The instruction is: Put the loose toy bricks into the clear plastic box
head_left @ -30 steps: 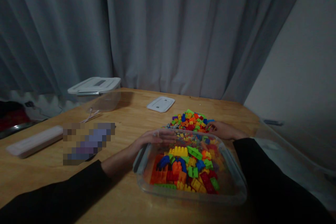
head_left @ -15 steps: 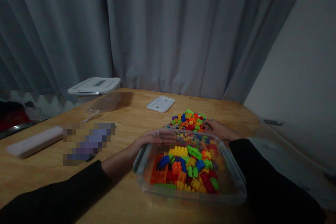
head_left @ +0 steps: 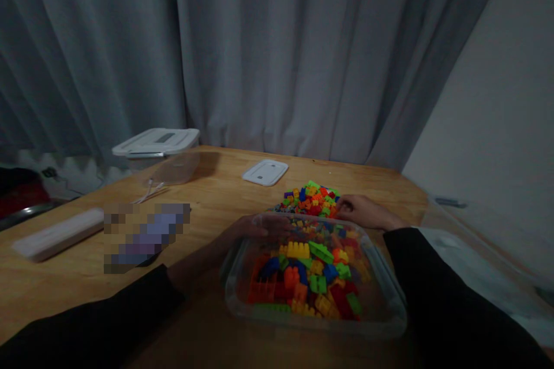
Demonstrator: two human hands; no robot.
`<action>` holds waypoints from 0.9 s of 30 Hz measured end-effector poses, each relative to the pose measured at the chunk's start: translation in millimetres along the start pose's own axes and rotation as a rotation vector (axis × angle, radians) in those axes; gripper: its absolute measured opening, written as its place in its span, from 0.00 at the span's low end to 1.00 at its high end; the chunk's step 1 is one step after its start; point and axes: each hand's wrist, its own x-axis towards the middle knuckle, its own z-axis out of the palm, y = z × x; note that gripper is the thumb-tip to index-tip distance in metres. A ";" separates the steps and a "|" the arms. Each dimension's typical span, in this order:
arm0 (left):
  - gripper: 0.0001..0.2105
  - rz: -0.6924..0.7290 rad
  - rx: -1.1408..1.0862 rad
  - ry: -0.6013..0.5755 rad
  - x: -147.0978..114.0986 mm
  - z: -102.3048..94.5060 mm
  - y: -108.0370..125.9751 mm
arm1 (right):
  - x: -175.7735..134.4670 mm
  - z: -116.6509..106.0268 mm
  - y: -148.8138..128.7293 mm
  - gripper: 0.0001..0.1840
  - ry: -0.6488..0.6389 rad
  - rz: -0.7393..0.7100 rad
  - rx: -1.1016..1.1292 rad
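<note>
A clear plastic box (head_left: 383, 323) stands in front of me, with red, yellow, green, blue and orange toy building bricks (head_left: 318, 283) in it. Behind its far rim lies a heap of smaller-looking loose bricks (head_left: 309, 199). My left hand (head_left: 249, 229) is at the box's far left corner, its fingers stretched out flat along the far wall, partly seen through the plastic. At the heap's right edge is my right hand (head_left: 366, 211), fingers curled together and pointing down; whatever may be between the fingertips is hidden.
A white lid (head_left: 265, 173) lies behind the heap. At the back left stands a lidded clear box (head_left: 173, 167), with a white cable (head_left: 151, 189) before it. A long pale case (head_left: 60, 233) and a pixelated object (head_left: 149, 236) lie at left. Another clear container (head_left: 467, 259) is at right.
My right hand has shifted slightly right and its fingers have curled in closer. My left hand stays at the box, now in deeper shadow.
</note>
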 end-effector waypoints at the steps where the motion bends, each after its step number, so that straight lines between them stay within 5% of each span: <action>1: 0.26 -0.001 -0.001 0.001 -0.4 -1.0 -0.1 | -1.5 -3.2 -3.2 0.09 0.011 -0.006 0.009; 4: 0.25 0.011 -0.006 0.022 -7.4 11.9 3.9 | -7.5 -15.2 -15.7 0.09 0.050 -0.042 0.020; 12: 0.23 -0.003 0.012 0.237 -19.0 84.8 33.2 | -34.1 -41.0 -66.2 0.12 0.119 -0.177 -0.009; 19: 0.22 0.050 0.022 0.231 -17.5 86.8 30.4 | -58.3 -34.0 -119.0 0.12 0.028 -0.273 -0.033; 27: 0.22 0.060 0.099 0.216 -17.5 82.4 31.2 | -58.9 -12.4 -137.1 0.08 -0.128 -0.305 -0.021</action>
